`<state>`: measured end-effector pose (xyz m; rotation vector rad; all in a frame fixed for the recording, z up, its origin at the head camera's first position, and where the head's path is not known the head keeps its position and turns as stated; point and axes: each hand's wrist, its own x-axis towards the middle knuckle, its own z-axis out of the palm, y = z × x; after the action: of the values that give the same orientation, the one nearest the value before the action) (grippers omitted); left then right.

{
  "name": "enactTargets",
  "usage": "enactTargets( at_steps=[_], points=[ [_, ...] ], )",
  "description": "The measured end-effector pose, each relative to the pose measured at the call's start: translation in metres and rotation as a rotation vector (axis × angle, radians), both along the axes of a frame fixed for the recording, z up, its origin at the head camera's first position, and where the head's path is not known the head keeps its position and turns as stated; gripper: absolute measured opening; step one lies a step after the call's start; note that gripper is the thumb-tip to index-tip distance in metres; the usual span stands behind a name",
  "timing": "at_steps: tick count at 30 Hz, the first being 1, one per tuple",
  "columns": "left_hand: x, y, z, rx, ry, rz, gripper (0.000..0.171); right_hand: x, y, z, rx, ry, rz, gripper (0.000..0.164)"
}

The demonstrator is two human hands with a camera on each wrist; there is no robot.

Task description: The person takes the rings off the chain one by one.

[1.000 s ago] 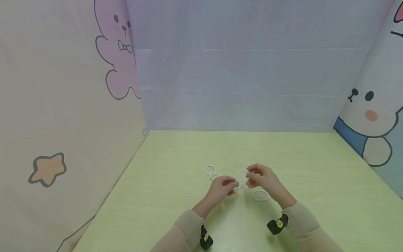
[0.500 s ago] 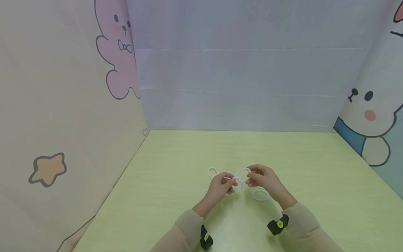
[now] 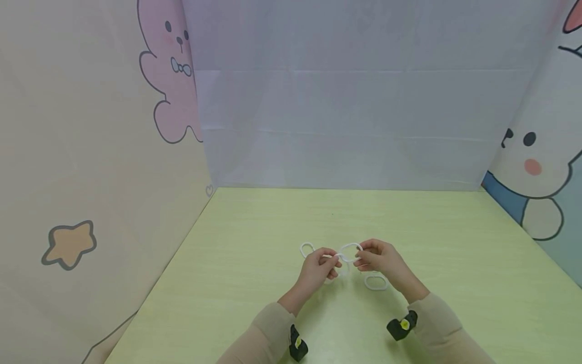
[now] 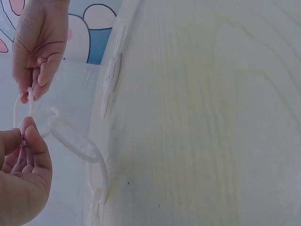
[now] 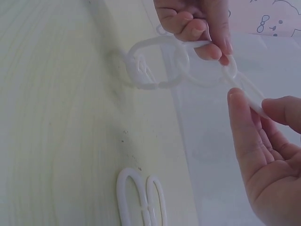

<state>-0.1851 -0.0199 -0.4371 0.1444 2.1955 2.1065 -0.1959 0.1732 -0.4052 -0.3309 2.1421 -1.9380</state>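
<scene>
White oval plastic chain links hang between my hands above the table. My left hand (image 3: 316,268) pinches one end link of a short chain, thumb against fingertips. Several joined links dangle from it, including a hanging link (image 5: 155,41) plain in the right wrist view. The chain's tail link (image 3: 306,244) shows beyond the left hand. My right hand (image 3: 381,259) pinches another link (image 3: 350,244) between thumb and fingers, just right of the left hand. This link crosses the one in my left hand and looks looped through it; the fingers hide part of the crossing.
Below the right hand, a loose white link (image 3: 376,289) lies on the pale green table (image 3: 254,227). The right wrist view shows white links (image 5: 123,195) lying close together there. A plain cloth (image 3: 345,101) hangs behind the table, with printed cartoon walls at both sides.
My left hand has shifted slightly up and left, and the right hand slightly down. The two held links now overlap more clearly. The chain's tail has moved a little right, partly behind the left hand.
</scene>
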Motion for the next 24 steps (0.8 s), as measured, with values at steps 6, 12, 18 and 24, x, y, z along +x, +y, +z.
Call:
enactTargets(
  at_steps=[6,12,18,24],
  points=[
    [0.004,-0.001,0.008,0.029,0.006,0.001,0.01,-0.001,0.001,-0.004,0.011,-0.025,0.008,0.024],
    [0.015,-0.002,0.027,0.02,0.019,-0.006,0.011,-0.002,0.002,-0.007,0.033,-0.015,0.049,0.024],
    [0.017,-0.001,0.03,0.027,0.012,0.001,0.013,-0.002,0.003,-0.008,0.036,-0.014,0.083,0.02],
    [0.016,0.0,0.03,0.04,0.009,0.013,0.014,-0.002,0.003,-0.009,0.038,-0.031,0.094,0.018]
  ],
)
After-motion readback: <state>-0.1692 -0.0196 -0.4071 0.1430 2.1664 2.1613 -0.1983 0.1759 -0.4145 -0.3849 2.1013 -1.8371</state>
